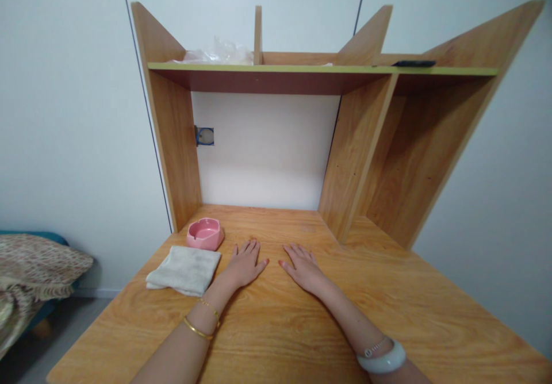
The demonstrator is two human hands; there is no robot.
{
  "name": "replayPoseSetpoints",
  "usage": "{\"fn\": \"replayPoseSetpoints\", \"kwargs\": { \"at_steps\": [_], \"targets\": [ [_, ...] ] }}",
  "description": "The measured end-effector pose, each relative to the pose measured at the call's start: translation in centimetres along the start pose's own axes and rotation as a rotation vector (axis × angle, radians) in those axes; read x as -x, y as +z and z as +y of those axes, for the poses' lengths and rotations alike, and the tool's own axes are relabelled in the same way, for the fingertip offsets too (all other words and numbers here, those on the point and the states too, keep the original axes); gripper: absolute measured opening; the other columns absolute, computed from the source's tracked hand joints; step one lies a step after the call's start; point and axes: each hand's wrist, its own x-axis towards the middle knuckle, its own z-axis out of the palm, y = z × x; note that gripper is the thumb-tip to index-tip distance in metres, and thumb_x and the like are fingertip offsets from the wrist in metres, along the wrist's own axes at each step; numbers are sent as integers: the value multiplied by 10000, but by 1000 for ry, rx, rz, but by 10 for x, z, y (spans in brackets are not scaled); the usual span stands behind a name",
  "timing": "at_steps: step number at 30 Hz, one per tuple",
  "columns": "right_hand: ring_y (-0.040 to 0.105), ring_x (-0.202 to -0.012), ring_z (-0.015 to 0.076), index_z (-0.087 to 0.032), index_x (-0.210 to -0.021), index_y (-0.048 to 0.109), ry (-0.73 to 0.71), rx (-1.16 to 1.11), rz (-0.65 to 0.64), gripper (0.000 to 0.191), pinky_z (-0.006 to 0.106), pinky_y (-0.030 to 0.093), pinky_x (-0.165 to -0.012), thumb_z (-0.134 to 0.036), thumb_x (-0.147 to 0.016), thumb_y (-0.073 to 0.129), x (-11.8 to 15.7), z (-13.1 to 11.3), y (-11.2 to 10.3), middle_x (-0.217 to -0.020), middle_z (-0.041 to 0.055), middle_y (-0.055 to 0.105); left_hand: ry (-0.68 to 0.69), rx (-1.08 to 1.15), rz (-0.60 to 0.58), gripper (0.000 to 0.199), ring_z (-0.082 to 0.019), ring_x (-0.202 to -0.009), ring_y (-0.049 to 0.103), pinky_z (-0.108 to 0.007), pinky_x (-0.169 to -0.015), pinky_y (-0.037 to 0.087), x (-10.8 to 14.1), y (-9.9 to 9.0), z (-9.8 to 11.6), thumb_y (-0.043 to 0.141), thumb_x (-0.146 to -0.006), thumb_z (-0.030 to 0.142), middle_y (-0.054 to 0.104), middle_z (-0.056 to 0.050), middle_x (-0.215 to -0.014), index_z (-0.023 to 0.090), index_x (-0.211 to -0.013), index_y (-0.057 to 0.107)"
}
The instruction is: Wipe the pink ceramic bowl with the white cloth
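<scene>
Both of my hands lie palm down on a wooden desk (267, 326). My left hand (245, 263) rests with its fingers stretched out and holds nothing. Just left of it is a folded pale grey cloth (185, 269), close to my wrist but not held. Behind the cloth stands a pink angular ashtray (204, 233) with notches in its rim. My right hand (303, 268) is also flat, its fingers apart and nothing in it. A gap of bare desk top separates the two thumbs.
A wooden shelf unit (276, 72) rises from the back of the desk, with upright panels at left and right. On its top shelf are a clear plastic bag (219, 52) and a flat black object (414, 63). An uncovered wall box (204, 136) shows behind. A patterned blanket (38, 263) lies at far left.
</scene>
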Motion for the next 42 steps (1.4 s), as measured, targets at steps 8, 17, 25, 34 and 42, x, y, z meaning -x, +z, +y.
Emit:
{"fn": "replayPoseSetpoints", "kwargs": {
  "at_steps": [8,17,25,34,42],
  "targets": [
    [142,-1324,278,-161,-1372,269,-9,-13,14,624,453,90,-1049,-514,-857,247,-1,1,1,-1442,105,223,8,9,11,665,-244,-1335,117,-494,-1042,132,0,0,0,169,-857,485,187,-129,-1437,63,-1368,226],
    [142,-1325,274,-163,-1363,292,-11,-21,38,617,444,96,-1049,-513,-855,256,-1,1,3,-1439,105,230,20,25,43,654,-250,-1330,144,-506,-1037,141,-1,3,-1,202,-857,478,212,-141,-1426,64,-1361,251],
    [157,-1321,280,-158,-1356,307,-17,-36,51,608,457,100,-1046,-501,-856,268,-1,2,4,-1432,113,247,54,55,53,653,-254,-1327,150,-497,-1039,148,0,3,-5,215,-863,492,217,-146,-1421,68,-1357,262],
    [152,-1323,277,-153,-1360,299,-22,-23,61,617,453,104,-1048,-509,-858,254,-1,3,5,-1429,112,256,36,-6,329,462,-234,-1304,242,-482,-1048,168,-6,-10,-15,390,-837,347,364,-89,-1377,172,-1263,424],
    [129,-1328,272,-161,-1370,272,-9,-18,25,625,450,96,-1050,-517,-858,242,-1,2,3,-1441,105,227,-423,-236,695,488,-338,-1274,259,-520,-1009,197,0,-39,-48,523,-758,342,391,-146,-1350,134,-1199,493]
  ]
}}
